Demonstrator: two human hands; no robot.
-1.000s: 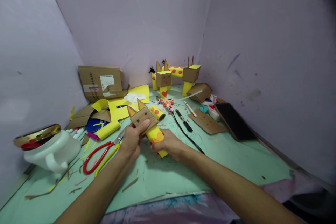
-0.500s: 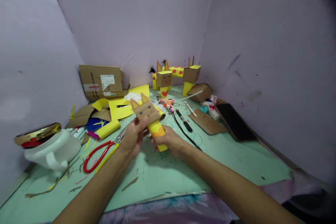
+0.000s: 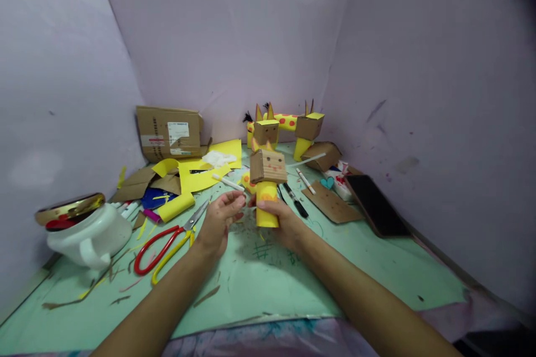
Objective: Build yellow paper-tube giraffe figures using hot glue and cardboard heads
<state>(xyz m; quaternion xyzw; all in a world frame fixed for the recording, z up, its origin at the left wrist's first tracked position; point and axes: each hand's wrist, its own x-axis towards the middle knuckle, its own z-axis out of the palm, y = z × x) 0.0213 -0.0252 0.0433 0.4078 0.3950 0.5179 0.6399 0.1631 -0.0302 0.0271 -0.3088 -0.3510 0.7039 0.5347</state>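
My right hand (image 3: 281, 224) grips the yellow paper tube body of a small craft animal (image 3: 268, 184), which stands upright with a brown cardboard box head bearing a drawn face and pointed ears. My left hand (image 3: 220, 220) hovers just left of the tube with its fingers loosely curled and apart, holding nothing. Behind the animal, two finished cardboard-and-yellow animals (image 3: 285, 125) with red spots stand against the back wall. Red-handled scissors (image 3: 167, 240) lie left of my left hand.
A green mat (image 3: 335, 268) covers the table inside lilac paper walls. A white jug with a gold lid (image 3: 84, 228) sits at left. Cardboard box (image 3: 170, 134), yellow paper scraps (image 3: 196, 173), markers (image 3: 295, 201), cardboard pieces (image 3: 330, 203) and a dark phone (image 3: 374, 198) lie around.
The craft animal went from tilted in both hands to upright, held by my right hand alone. My left hand let go of its head and drew back.
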